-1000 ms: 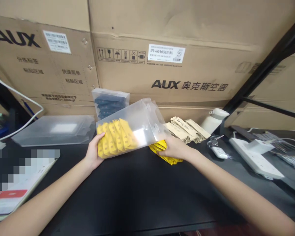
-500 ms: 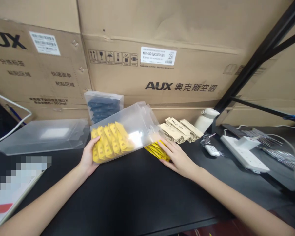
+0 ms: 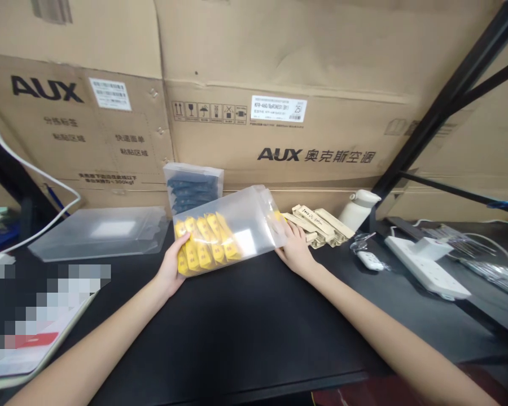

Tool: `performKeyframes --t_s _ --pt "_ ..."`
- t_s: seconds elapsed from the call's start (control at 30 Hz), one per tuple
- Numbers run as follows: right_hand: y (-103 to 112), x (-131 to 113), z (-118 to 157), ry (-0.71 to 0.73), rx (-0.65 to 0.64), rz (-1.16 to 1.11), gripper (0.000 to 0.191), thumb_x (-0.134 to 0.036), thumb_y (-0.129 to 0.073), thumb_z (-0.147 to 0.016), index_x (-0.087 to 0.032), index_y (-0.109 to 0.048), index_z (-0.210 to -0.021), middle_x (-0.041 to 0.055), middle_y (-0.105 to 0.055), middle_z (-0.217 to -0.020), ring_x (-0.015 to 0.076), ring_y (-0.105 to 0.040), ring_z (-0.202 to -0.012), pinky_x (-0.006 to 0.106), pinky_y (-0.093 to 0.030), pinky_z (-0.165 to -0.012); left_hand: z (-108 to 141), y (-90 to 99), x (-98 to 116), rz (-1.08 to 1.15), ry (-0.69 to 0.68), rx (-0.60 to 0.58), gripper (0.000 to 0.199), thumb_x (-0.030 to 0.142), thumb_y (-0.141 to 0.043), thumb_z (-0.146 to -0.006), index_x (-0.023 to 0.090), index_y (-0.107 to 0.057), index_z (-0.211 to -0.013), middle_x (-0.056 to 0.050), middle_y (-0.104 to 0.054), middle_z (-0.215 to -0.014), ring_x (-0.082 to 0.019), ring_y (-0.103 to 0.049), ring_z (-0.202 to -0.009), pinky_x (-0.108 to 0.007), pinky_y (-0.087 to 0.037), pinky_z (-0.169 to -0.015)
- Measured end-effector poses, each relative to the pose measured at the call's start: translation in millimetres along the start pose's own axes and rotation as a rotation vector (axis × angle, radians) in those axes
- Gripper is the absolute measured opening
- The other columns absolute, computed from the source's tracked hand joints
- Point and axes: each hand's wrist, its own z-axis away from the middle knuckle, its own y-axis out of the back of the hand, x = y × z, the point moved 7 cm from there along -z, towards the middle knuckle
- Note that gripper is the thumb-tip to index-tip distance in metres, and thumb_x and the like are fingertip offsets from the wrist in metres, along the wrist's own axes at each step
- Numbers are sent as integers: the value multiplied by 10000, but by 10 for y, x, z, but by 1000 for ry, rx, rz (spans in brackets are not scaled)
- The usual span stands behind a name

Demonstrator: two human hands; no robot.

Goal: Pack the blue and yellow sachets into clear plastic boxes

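The left hand (image 3: 172, 270) grips the left end of a clear case (image 3: 252, 211), thumb over its front face and the palm behind its lower corner. The right hand (image 3: 297, 251) is curled at the case's other end, on yellow packaging (image 3: 281, 216) that is mostly hidden by the fingers and the clear flap. The case is tilted, its right end higher, in front of the person; whether its lower edge touches the black surface (image 3: 220, 332) cannot be told. Inside, yellow packets (image 3: 205, 239) stand in an overlapping row toward the left end. Just behind, another clear case (image 3: 217, 173) stands upright with dark blue packets (image 3: 190, 189) in it, and a flat clear case (image 3: 78, 234) lies to the left. Near the right hand are tan packets (image 3: 315, 220), overlapping one another, then a whitish bottle (image 3: 358, 210) beside them. Farther right lie a small white item in clear wrap (image 3: 370, 260) and a white power strip (image 3: 427, 270). Large cardboard boxes (image 3: 220, 56) rise behind everything.
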Motion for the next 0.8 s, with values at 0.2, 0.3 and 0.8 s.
performKeyframes --t_s 0.2,0.3,0.8 --pt "60 34 55 45 111 -158 624 -318 -524 -874 -106 -360 -1438 263 -339 -1501 405 -312 -1400 640 -267 -1084 -8 -19 -21 -10 13 -50 285 264 -612 -860 120 -680 -1096 -120 -780 -938 -261 -755 -795 -336 -626 -711" --pt "294 35 87 66 298 -326 481 -315 -558 -861 -149 -493 -1307 235 -463 -1418 373 -420 -1340 611 -345 -1058 -13 -21 -13 -11 -9 -68 311 269 -603 -864 121 -669 -1129 -121 -779 -939 -264 -754 -810 -339 -623 -723" --pt "232 48 154 -416 -262 -1201 441 -528 -633 -806 -129 -656 -991 -40 -569 -422 51 -312 -239 180 -178 -271 -5 -56 -86 -135 3 -143 474 314 -692 -821 142 -611 -1255 -134 -743 -1103 -263 -736 -918 -319 -601 -758"
